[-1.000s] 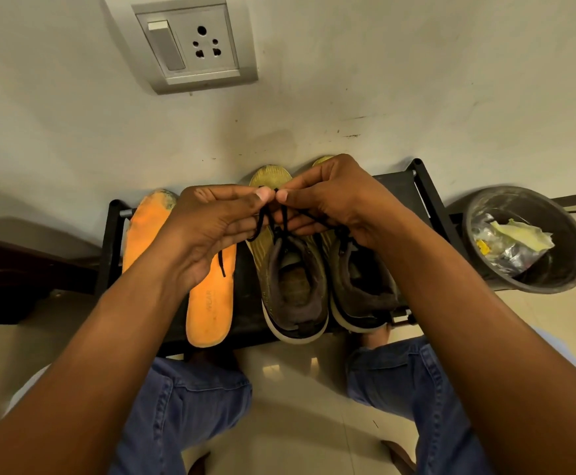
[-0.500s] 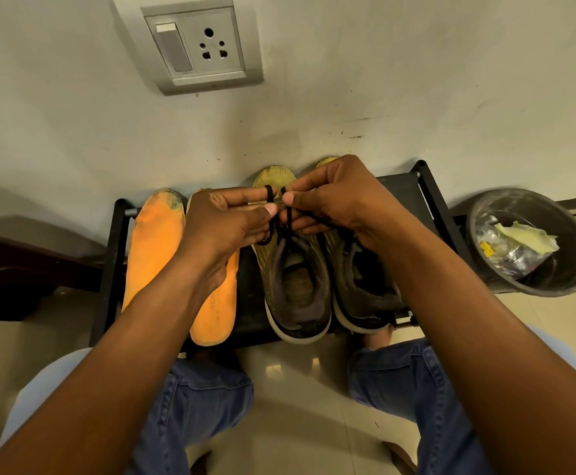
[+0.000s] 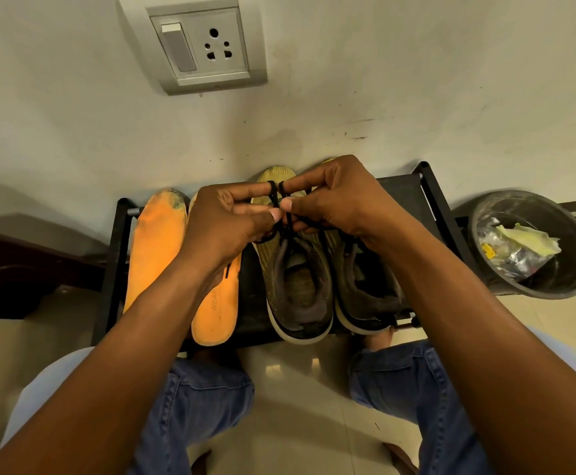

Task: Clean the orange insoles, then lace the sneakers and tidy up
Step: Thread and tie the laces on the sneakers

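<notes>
Head view: black shoelace (image 3: 277, 193) looped, pinched between left hand (image 3: 226, 228) and right hand (image 3: 339, 200) over olive sneaker (image 3: 296, 279), higher than before.

Both forearms extend from 7 and 5 o'clock toward frame centre, converging at 12 o'clock. The left hand (image 3: 226, 228) and right hand (image 3: 336, 200) meet thumb tip to thumb tip, fingers curled, each pinching a black lace (image 3: 274, 195).
</notes>
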